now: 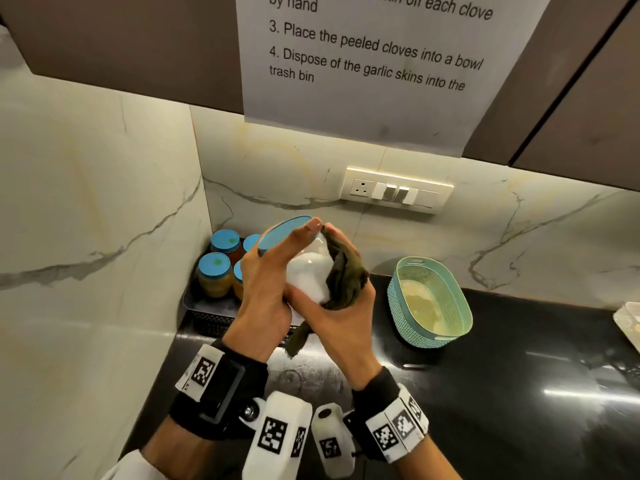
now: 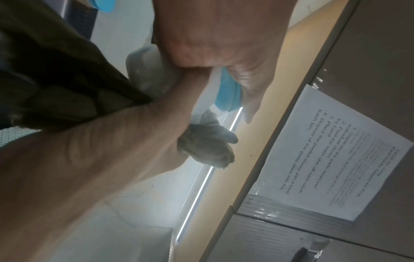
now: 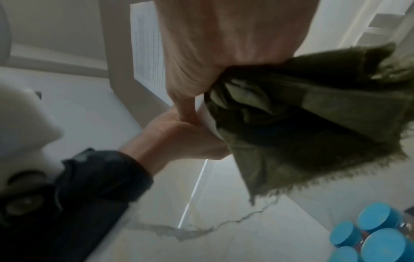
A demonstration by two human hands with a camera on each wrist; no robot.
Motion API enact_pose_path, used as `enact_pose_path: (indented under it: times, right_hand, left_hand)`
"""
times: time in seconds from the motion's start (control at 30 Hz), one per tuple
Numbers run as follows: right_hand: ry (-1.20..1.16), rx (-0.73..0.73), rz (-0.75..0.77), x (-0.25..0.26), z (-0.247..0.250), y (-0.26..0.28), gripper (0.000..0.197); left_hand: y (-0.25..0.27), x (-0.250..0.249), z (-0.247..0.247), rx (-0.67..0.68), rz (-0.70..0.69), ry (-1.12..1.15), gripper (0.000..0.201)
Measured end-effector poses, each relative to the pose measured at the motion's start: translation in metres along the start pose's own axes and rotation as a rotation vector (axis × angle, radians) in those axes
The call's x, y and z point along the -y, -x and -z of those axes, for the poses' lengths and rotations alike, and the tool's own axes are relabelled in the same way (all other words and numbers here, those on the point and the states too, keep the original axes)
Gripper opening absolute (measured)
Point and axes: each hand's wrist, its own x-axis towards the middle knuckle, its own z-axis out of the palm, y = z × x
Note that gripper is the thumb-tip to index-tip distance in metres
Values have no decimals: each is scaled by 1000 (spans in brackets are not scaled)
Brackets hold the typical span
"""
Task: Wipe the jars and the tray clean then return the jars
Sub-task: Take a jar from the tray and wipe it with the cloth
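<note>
Item: jar (image 1: 308, 275), white contents, blue lid (image 1: 282, 233). It is held tilted above the bench (image 1: 519, 393), lid toward 10 o'clock, so that its side wall is exposed for wiping.

Left hand (image 1: 266, 289): its fingers are wrapped round the lid end and body, and the jar is steadied by them.

Right hand (image 1: 341, 306): a dark green cloth (image 1: 346, 278) is gripped and pressed against the jar's side at 3 o'clock; a loose tail hangs below.

Remaining jars (image 1: 216, 271): blue-lidded, left standing in the dark tray (image 1: 207, 306) at 9 o'clock, judged to await their turn.

Teal basket (image 1: 433, 303): set apart at 3 o'clock.
</note>
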Motion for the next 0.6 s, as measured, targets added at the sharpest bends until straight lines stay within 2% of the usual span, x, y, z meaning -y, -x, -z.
enact_pose_path:
  times: [0.07,0.13,0.23,0.3,0.37,0.43,0.53,0.6]
  right_hand:
    - [20,33,-90,3,1,-1,87]
    - [42,63,-133,5,9,-6,86]
    - [-94,166,-312,15,27,-23,76]
    - [-305,322,-495,21,38,-34,65]
    - [-429,430,-593,24,39,-40,62]
    - [-415,381,-555,26,31,-36,57]
    - [-263,126,-328,28,10,-17,53]
    - [-175,3,-164,26,-2,-7,52]
  left_hand:
    - [-2,2,1,-56,-24,-89,63]
    - [-4,1,6,-41,-8,-148,72]
    - [-7,-16,18,216,43,-223,66]
    - [-8,-30,19,379,37,-286,69]
    - [-10,-35,14,432,-4,-288,70]
    - [-11,-30,9,387,-45,-254,62]
    - [-15,-19,8,241,-21,-153,62]
    - [-17,-15,9,236,27,-96,57]
